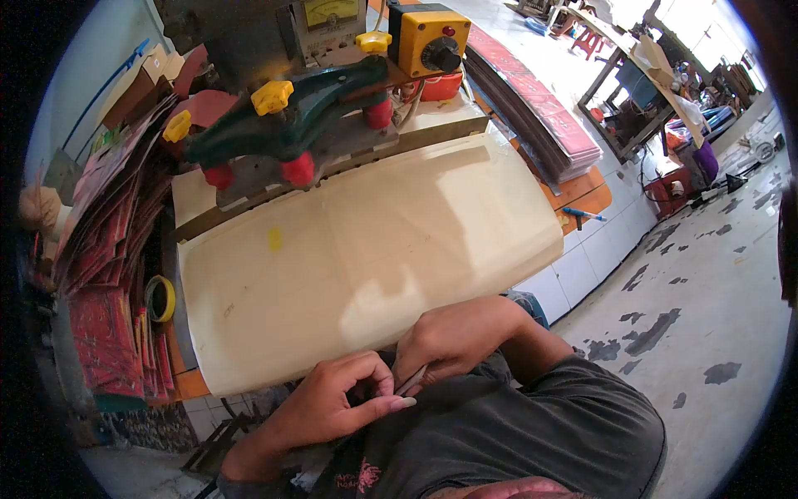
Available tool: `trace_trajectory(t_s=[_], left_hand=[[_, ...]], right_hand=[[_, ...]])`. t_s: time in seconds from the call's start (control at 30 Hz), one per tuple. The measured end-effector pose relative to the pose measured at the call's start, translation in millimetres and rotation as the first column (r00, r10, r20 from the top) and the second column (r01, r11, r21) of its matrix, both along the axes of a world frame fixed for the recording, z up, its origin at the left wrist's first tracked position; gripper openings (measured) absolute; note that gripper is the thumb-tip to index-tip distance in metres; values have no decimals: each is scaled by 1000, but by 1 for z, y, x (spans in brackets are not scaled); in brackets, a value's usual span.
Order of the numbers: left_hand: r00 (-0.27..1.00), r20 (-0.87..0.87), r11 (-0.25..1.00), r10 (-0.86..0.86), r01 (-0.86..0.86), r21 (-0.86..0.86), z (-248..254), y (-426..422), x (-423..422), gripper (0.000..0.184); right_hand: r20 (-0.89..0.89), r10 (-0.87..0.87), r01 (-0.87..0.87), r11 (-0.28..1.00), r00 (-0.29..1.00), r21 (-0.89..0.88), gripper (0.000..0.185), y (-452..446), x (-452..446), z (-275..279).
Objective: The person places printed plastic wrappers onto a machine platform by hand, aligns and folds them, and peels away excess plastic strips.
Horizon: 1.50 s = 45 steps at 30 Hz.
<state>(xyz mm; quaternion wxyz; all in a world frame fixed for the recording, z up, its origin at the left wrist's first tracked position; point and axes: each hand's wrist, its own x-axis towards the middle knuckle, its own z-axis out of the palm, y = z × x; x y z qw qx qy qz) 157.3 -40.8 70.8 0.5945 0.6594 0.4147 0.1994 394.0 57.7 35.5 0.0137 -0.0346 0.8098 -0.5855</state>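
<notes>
Both of my hands meet close to my dark shirt, by the near edge of a large cream sheet (391, 249) lying in front of the machine. My left hand (341, 399) is closed, fingers curled and thumb stretched toward the fingertips of the other hand. My right hand (445, 345) is closed too, its back turned up. A thin greyish sliver (412, 380) shows at the right fingers; its kind is too small to tell. Whatever lies between the left thumb and fingers is hidden.
Behind the sheet stands a press with a dark green frame (291, 121), yellow knobs and a yellow control box (428, 41). Red printed sheets (108, 291) pile up at left, beside a yellow tape roll (160, 298). Another red stack (540, 108) and a blue pen (584, 214) lie at right.
</notes>
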Motion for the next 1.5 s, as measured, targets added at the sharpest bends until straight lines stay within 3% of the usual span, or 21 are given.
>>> trace_trajectory(t_s=[0.27,0.4,0.47,0.53,1.0,1.1,1.17,1.27,1.5], left_hand=[[997,73,995,-33,26,94,-10,0,-3,26],[1000,15,1000,16,-17,18,-3,-1,-3,26],[999,-17,986,40,-37,164,-5,0,-1,26],[997,-49,989,67,-60,137,-2,-1,1,27],[993,-102,991,60,-47,129,0,-5,-1,27],[998,-61,994,24,-17,113,-2,-4,1,28],[999,-7,979,32,-29,203,-5,-5,2,27],[996,-31,995,79,-77,62,-3,-7,3,29],[999,2,997,46,-46,69,-10,-7,0,29]], right_hand=[[-5,35,-35,999,999,21,21,0,-5,-6],[-69,-55,58,997,996,41,20,-2,-6,-10],[-110,-102,107,994,989,39,22,-2,-6,-11],[-36,-58,60,996,998,66,19,-1,-6,-9],[-97,-86,93,993,992,74,21,-5,-5,-9],[-82,-69,75,995,994,72,19,-6,-4,-8],[-79,-67,72,996,995,60,19,-7,-4,-6],[-101,-88,94,994,991,61,18,-7,-3,-6],[-82,-79,85,994,993,71,21,-8,-3,-4]])
